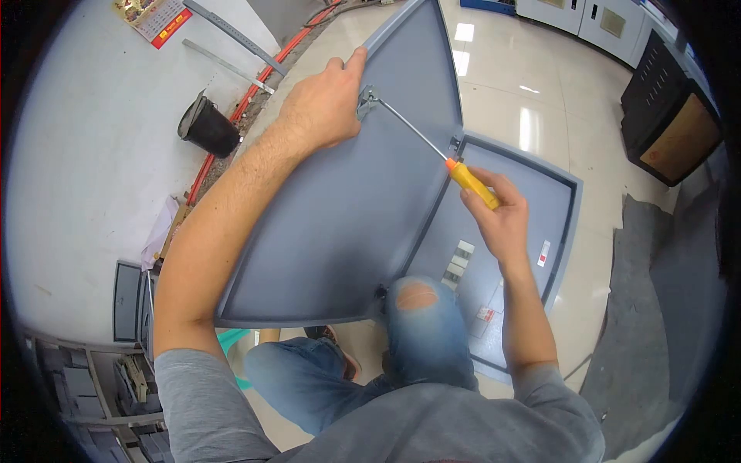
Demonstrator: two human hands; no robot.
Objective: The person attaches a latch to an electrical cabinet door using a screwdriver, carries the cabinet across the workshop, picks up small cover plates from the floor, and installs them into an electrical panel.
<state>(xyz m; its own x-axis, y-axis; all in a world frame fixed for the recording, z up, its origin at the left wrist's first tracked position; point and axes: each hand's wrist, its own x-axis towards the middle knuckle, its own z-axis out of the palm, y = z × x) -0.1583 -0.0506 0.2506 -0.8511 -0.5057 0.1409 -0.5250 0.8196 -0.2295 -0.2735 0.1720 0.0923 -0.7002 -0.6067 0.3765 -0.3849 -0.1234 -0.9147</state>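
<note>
A grey metal door panel (347,208) stands open, hinged to a shallow grey cabinet box (575,201) on the floor. My left hand (324,100) grips the door's outer edge beside a small metal latch (366,102). My right hand (498,212) holds a screwdriver (472,184) by its yellow handle, the shaft reaching up and left with its tip at the latch. White-and-grey parts (458,265) and a small labelled piece (544,253) lie inside the box. My knee (421,309) is over the box's near left corner.
A black bucket (208,127) and orange-red piping run along the left wall. Shelves (85,386) stand at lower left. On the right are a black cabinet (671,108) and a dark grey mat (641,301). White cabinets (579,19) are at the top.
</note>
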